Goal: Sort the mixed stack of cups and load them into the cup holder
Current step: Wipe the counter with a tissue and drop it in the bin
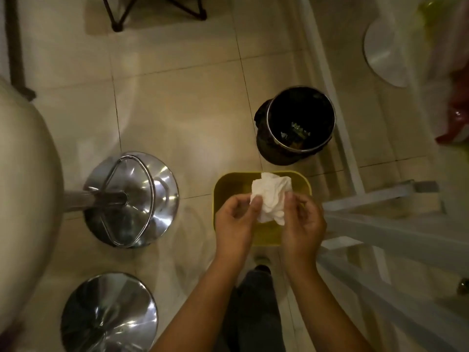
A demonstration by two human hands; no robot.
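Yellow bin (228, 181): near wall hidden behind both hands and tissue (270, 196). Black bin (299, 118) contents too dark to identify. Red object (454, 115) at right edge blurred, cut off.

No text, labels or nos. I can read anywhere right now. White tissue (270, 196) is blank, yellow bin (228, 184) has no print I can see, black bin (299, 118) has none showing either; scraps at its bottom are too small and blurry to make out.
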